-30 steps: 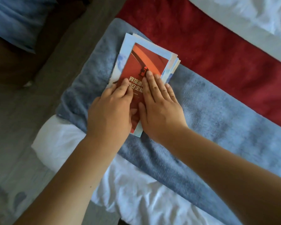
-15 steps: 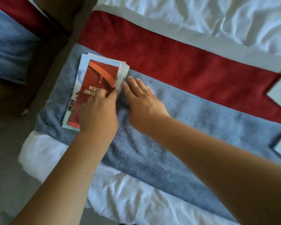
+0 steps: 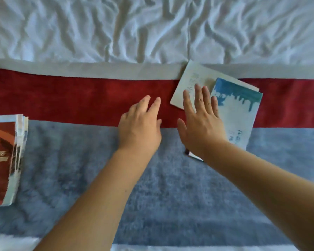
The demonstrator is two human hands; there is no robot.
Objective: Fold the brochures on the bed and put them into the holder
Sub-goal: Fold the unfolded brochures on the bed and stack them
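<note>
A stack of folded brochures [image 3: 5,160] with a red cover on top lies at the left edge on the blue-grey band of the bed runner. To the right lie unfolded brochures: a white one [image 3: 192,82] and, overlapping it, one with a blue skyline print [image 3: 239,109]. My right hand [image 3: 201,124] hovers flat over the left part of these sheets, fingers spread, holding nothing. My left hand [image 3: 140,127] is beside it over the red band, fingers loosely extended and empty. No holder is in view.
The bed runner has a red band [image 3: 71,98] and a blue-grey band [image 3: 170,196], with a pale border. Wrinkled white bedsheet [image 3: 152,28] fills the far side. A strip of white sheet shows at the near edge.
Both hands left the folded stack and moved right across the runner. The view swung right, so the stack now sits at the left edge and the unfolded brochures have come into view.
</note>
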